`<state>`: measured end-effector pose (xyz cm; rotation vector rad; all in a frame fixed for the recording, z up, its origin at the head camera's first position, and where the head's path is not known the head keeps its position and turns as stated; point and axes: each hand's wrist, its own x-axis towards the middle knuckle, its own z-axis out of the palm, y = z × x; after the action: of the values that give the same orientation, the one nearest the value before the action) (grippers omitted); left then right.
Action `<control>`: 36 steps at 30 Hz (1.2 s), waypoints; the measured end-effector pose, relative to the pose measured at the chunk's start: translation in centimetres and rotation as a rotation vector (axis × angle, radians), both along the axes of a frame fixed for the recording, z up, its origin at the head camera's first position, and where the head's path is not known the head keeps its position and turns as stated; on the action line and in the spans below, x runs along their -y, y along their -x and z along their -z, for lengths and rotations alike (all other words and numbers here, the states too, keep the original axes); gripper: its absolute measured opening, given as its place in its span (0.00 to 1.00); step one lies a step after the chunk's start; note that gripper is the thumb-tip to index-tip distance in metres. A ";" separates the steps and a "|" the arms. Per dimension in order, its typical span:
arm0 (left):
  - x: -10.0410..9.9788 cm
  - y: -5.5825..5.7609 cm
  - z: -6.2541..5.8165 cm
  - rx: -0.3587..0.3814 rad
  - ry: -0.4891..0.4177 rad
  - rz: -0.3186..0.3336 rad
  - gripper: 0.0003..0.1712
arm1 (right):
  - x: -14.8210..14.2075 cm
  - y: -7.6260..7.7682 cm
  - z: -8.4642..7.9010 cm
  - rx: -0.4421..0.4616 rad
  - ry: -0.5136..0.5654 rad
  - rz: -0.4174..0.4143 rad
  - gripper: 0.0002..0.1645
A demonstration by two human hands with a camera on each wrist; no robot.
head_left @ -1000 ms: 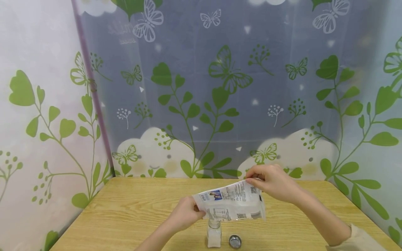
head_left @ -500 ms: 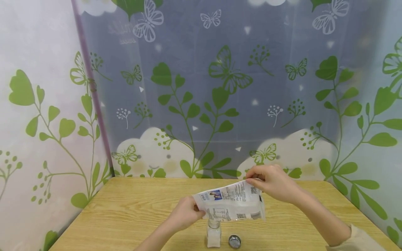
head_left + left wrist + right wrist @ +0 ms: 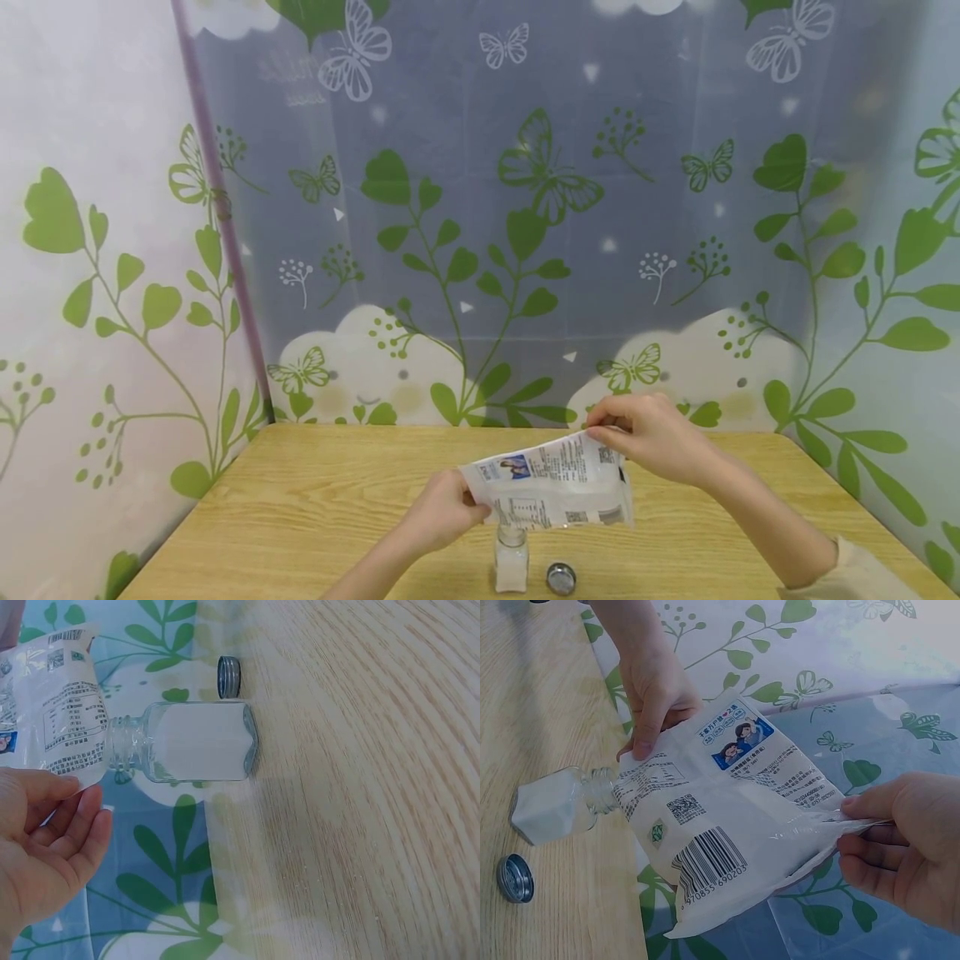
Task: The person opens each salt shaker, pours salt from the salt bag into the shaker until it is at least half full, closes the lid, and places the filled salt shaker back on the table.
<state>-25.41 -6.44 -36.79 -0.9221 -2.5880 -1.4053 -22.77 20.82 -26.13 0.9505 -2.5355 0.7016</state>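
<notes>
A white printed plastic bag [image 3: 551, 485] hangs tilted between both hands, its lower edge right at the mouth of a small glass jar [image 3: 512, 562]. My left hand [image 3: 447, 512] pinches the bag's left end between thumb and fingers. At the far upper corner, my right hand [image 3: 652, 433] pinches the bag's other end. In the left wrist view the jar [image 3: 196, 742] stands upright, filled with white powder to near its shoulder, and the bag [image 3: 56, 705] overlaps its threaded neck. The right wrist view shows the bag's barcode side [image 3: 712, 866].
A round silver screw lid [image 3: 561, 577] lies on the wooden table [image 3: 315, 500] just right of the jar. Curtains [image 3: 450, 208] printed with leaves and butterflies close off the back and both sides of the table.
</notes>
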 end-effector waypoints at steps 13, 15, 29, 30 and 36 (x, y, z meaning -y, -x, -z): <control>0.1 0.0 0.3 0.006 -0.020 0.010 0.15 | 0.1 0.0 0.0 0.013 0.001 -0.006 0.03; 0.1 0.0 0.3 0.005 -0.021 0.011 0.15 | 0.1 0.0 0.0 0.014 0.002 -0.006 0.03; 0.2 0.1 0.2 -0.005 -0.023 0.016 0.13 | 0.1 0.1 0.0 -0.002 -0.009 0.010 0.03; 0.2 0.1 0.2 -0.005 -0.026 0.018 0.13 | 0.1 0.1 0.0 -0.005 -0.009 0.010 0.03; 0.2 0.1 0.3 -0.001 -0.031 0.022 0.14 | 0.2 0.1 0.0 0.004 -0.003 0.010 0.03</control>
<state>-25.54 -6.62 -37.08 -0.9500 -2.5558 -1.4453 -22.82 20.62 -26.16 0.9373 -2.5438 0.6972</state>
